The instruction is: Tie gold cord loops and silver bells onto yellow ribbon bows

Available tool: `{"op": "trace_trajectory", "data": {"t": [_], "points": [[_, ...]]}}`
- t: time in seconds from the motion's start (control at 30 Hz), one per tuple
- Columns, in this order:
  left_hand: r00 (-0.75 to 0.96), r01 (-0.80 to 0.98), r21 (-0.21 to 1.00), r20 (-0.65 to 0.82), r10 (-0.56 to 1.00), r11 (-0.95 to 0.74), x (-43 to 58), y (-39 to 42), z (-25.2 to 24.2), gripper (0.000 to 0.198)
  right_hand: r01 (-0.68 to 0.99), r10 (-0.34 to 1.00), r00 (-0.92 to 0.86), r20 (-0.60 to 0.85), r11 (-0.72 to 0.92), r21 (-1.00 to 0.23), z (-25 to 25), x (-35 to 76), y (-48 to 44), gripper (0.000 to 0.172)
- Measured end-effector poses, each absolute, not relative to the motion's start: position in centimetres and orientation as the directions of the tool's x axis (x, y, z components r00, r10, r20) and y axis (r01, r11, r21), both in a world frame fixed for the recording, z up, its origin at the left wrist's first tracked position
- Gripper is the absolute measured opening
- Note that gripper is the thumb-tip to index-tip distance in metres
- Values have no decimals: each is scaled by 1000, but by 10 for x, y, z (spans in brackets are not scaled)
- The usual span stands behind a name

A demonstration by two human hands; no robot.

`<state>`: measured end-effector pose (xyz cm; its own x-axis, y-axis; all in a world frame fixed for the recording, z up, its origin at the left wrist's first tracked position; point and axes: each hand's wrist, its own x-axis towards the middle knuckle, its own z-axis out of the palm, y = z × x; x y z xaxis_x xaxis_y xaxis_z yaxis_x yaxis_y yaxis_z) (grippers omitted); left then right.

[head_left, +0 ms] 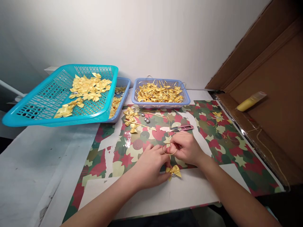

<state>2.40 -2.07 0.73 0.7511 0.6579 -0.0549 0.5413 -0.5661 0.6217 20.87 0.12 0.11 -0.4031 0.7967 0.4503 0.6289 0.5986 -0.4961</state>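
A small gold ribbon bow (173, 171) with a silver bell at its centre lies on the patterned wrapping paper (213, 138) near the front edge. My left hand (151, 165) is closed, its fingers pinching the bow. Just above it, my right hand (186, 147) is closed on a thin gold cord loop (169, 149) that runs down to the bow. Both hands nearly touch each other over the paper.
Pink thread snips (182, 128) lie just beyond my hands. Loose gold bows (131, 118) and silver bells (146, 119) sit further back. A tilted teal basket (35, 104) holds bows, a blue basket (161, 102) holds corded bows. A cardboard box wall (272, 94) stands right.
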Motion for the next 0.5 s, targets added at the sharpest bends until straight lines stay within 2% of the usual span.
{"op": "trace_trajectory", "data": {"t": [0.1, 0.17, 0.23, 0.3, 0.5], "points": [[716, 537, 674, -45, 697, -508, 23, -19, 6, 5, 579, 863, -353, 362, 505, -640, 7, 209, 1, 20], [670, 529, 750, -82, 738, -396, 21, -15, 7, 5, 469, 924, -316, 214, 348, -812, 12, 210, 0, 20], [611, 497, 836, -146, 778, -234, 18, -10, 9, 4, 349, 950, -309, 54, 166, -922, 16, 210, -1, 21], [556, 445, 890, -186, 810, -101, 15, -5, 11, 4, 306, 942, -334, -13, 96, -947, 19, 211, -2, 22], [458, 301, 953, -170, 872, 27, 10, 3, 10, 16, 418, 901, -433, 24, 225, -880, 19, 209, -3, 22]]}}
